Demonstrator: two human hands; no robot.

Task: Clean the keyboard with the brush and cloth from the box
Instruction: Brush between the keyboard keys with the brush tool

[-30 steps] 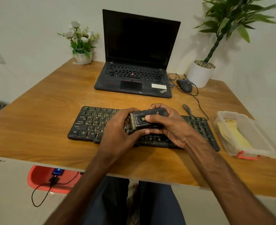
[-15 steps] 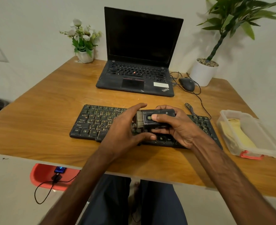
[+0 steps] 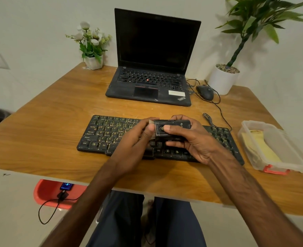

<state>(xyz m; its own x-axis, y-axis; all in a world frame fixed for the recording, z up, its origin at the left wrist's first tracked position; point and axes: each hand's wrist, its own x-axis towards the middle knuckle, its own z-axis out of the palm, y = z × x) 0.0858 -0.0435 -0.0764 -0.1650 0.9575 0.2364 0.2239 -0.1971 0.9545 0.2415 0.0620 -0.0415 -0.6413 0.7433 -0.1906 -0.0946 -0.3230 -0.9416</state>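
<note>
Both hands meet on the brush [image 3: 173, 126]: the right hand [image 3: 193, 141] curls round its dark body, thumb pressed on the round knob, while the left hand [image 3: 134, 147] pinches the pale bristle end, probably to free or steady the bristles. The tool hangs just above the middle of the keyboard [image 3: 108, 132], handy for sweeping. Off right on the table [image 3: 49, 122], the cloth [image 3: 261, 148] lies in the box [image 3: 246, 125].
</note>
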